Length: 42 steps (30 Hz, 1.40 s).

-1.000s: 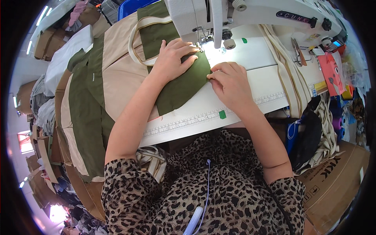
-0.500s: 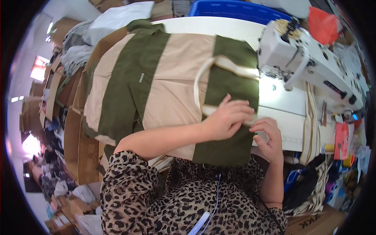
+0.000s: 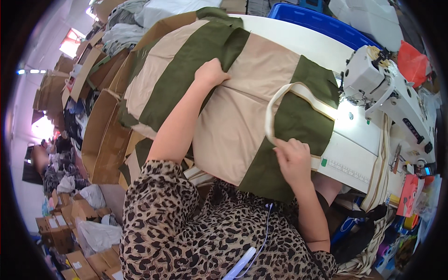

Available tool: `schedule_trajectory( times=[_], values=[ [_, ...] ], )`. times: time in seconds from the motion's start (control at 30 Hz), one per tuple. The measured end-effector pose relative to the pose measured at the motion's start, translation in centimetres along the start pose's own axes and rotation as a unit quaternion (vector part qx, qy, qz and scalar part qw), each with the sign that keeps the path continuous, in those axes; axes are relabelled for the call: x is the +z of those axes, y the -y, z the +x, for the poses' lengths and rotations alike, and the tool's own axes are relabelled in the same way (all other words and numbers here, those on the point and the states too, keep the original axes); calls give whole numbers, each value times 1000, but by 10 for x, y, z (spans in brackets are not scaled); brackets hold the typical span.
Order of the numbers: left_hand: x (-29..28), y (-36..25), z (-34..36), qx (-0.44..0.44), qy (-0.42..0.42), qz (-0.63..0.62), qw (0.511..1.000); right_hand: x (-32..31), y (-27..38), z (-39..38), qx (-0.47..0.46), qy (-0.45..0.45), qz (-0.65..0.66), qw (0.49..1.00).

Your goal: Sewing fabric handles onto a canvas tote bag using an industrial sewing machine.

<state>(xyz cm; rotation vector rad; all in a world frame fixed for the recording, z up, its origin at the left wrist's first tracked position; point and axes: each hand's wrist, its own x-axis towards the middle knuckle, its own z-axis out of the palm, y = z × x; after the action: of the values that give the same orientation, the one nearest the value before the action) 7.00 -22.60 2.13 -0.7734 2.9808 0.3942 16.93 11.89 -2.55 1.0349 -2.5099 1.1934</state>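
Observation:
A large fabric panel in dark green and beige stripes [image 3: 242, 121] lies over the table in front of me. My left hand [image 3: 212, 73] is closed on the fabric along an edge where a green stripe meets a beige one. A cream webbing strap with tan edging [image 3: 269, 119] curves in a loop over the panel's right part, one end reaching toward the sewing machine [image 3: 373, 79]. At the loop's near side my right hand [image 3: 295, 161] pinches the strap between thumb and fingers. A further piece of strap shows just right of that hand.
Behind the table is a blue plastic bin [image 3: 322, 23]. A ruler scale [image 3: 345, 170] runs along the table's near right edge, beside hanging straps [image 3: 383, 163] and small tools. An open cardboard box [image 3: 100, 140] stands at the left, with more boxes beyond.
My left hand has moved from beside the right hand, up and left to the middle of the fabric. The right hand has shifted left onto the strap. The view has turned somewhat.

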Motion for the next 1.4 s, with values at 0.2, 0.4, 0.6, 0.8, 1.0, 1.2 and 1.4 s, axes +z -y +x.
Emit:
schedule_trajectory(
  times=[0.2,0.4,0.6,0.8,1.0,1.2,1.4],
  values=[
    [-81,64,-104,14,28,-474,880,-47,0,-34,53,-126,595,792],
    [-162,336,-289,-192,-80,-429,879,2,38,-20,41,103,703,702],
    [-138,530,-488,-462,-99,-265,840,116,110,-21,183,441,572,667],
    [34,558,-491,-480,-165,-224,832,216,49,-45,355,531,463,614],
    [81,553,-456,-487,-292,-177,804,234,14,-37,410,453,446,654],
    [71,532,-429,-557,-223,-8,800,229,1,-43,369,477,351,717],
    [6,388,-257,-109,-479,33,870,192,-23,-53,225,446,259,827]
  ],
)
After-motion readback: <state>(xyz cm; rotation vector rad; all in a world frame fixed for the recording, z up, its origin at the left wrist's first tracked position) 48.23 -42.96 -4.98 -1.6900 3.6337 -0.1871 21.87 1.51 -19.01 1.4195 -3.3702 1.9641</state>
